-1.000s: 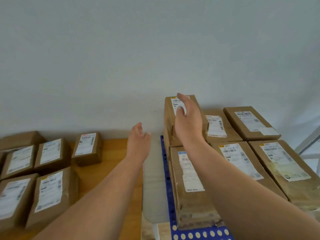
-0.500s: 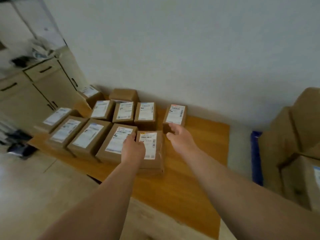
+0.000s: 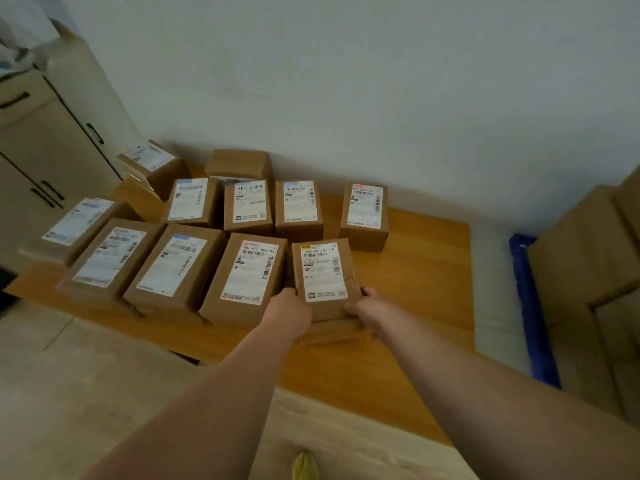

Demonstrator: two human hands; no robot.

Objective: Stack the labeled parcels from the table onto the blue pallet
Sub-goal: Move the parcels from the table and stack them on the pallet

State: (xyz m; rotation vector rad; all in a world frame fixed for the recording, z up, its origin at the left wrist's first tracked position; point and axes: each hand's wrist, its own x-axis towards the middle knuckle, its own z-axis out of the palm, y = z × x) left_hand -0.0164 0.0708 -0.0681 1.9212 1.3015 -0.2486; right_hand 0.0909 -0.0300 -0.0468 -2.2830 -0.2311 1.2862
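Note:
Several brown cardboard parcels with white shipping labels stand on the low wooden table (image 3: 415, 265). The nearest parcel (image 3: 323, 271), with a yellow-topped label, is gripped at its near end from both sides: my left hand (image 3: 291, 311) on its left edge, my right hand (image 3: 372, 311) on its right edge. Its near end looks tilted up off the table. Another labeled parcel (image 3: 247, 271) stands right beside it on the left. At the right edge, a strip of the blue pallet (image 3: 530, 299) shows, with stacked parcels (image 3: 588, 258) on it.
A lone parcel (image 3: 365, 211) stands behind the held one near the white wall. A cream cabinet (image 3: 45, 147) with dark handles is at the far left. A pale gap of floor (image 3: 491, 278) separates table and pallet. A yellow object (image 3: 304, 465) lies at the bottom edge.
My view swung from the pallet to the table. My right hand left the stacked parcel, and both hands came down and closed on the sides of the nearest table parcel.

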